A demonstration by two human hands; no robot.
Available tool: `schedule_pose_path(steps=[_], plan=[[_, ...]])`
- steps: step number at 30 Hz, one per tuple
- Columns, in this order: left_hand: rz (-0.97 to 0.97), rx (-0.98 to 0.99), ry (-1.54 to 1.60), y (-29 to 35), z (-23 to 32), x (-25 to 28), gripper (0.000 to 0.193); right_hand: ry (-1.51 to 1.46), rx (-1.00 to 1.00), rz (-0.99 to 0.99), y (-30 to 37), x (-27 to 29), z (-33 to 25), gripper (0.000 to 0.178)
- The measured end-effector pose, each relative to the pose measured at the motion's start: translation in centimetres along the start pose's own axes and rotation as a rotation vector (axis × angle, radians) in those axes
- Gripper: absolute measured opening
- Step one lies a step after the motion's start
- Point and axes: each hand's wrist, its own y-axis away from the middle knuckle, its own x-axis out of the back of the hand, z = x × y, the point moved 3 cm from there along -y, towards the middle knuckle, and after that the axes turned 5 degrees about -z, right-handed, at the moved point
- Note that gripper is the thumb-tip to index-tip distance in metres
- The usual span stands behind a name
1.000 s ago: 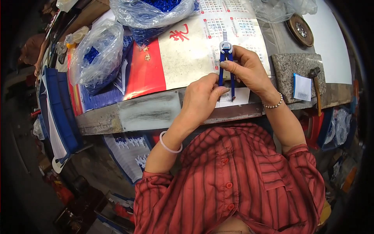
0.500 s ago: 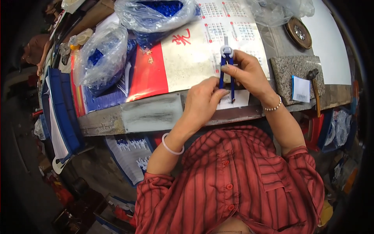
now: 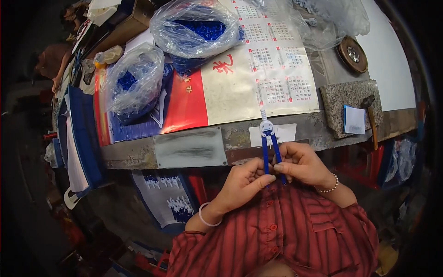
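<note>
Compass (image 3: pixel 269 143), blue-legged with a white hinge head and a pale knurled stem, is held by both hands just in front of the worktable's (image 3: pixel 194 150) near edge, above a red striped shirt (image 3: pixel 295 235). Its head points away from the body, over a small white paper slip (image 3: pixel 286 133) lying on the table edge; its two legs run back toward the hands and diverge slightly. The left hand (image 3: pixel 242 182) is closed around the lower end of the left leg, with the fingers curled and the thumb pressed against it. The right hand (image 3: pixel 302 164) is pinched on the right leg, thumb and forefinger pressed together on the blue plastic. The leg tips are hidden by the fingers. A pale bangle (image 3: pixel 205 217) is worn on the left wrist and a bead bracelet (image 3: pixel 327 187) on the right.

On the table, a large calendar sheet (image 3: pixel 258 78) with a red panel is spread beyond the compass. Two clear plastic bags (image 3: pixel 196 27) of blue parts rest on it to the left. A grey stone slab (image 3: pixel 346 104) lies to the right, carrying a small white card (image 3: pixel 354 120) and, at its right edge, a hammer (image 3: pixel 371 117).
</note>
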Motion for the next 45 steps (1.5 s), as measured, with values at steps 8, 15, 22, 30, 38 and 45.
schedule_pose_path(steps=[8,15,22,30,38,45], plan=[[0.017,0.049,-0.017,1.4,-1.5,0.9,0.019,0.035,-0.022,-0.021,-0.7,-1.1,1.2,0.016],[0.633,-0.443,-0.839,5.7,1.0,2.4,0.029,0.176,-0.004,0.035,-2.3,-4.4,0.7,0.012],[0.662,-0.533,-1.382,12.5,1.6,4.9,0.026,1.120,0.285,-0.524,-5.7,-12.0,-1.4,0.018],[0.591,-0.231,-0.909,19.1,-3.4,10.2,0.013,1.005,0.051,-1.021,-11.9,-19.3,2.3,0.018],[0.474,-0.172,-0.576,19.6,-5.7,12.0,0.014,0.972,-0.054,-1.075,-13.9,-18.4,2.7,0.019],[0.321,-0.133,-0.459,16.8,-5.4,10.7,0.013,1.105,-0.034,-1.090,-13.6,-17.4,2.3,0.021]])
